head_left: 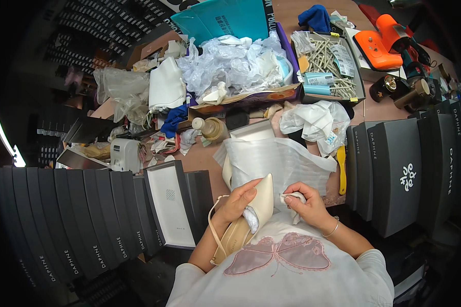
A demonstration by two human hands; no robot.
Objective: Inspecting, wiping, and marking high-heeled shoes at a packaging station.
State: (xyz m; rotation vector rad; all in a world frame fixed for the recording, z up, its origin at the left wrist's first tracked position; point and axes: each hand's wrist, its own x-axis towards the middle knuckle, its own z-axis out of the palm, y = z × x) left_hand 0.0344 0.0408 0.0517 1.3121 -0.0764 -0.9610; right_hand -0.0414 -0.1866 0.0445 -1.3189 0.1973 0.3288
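Held cream shoe (264,202) in left hand (237,202), pinched white cloth (294,195) in right hand (312,207) at three o'clock, apparently for wiping, next requiring light contact.

The left forearm (207,241) slants up and inward to the left hand (236,203), which grips with its fingers pointing up and to the right. The right forearm (351,239) angles inward from the other side, and the right hand (308,205) is curled, its thumb and fingers pinched together. The two hands are apart, near each other.
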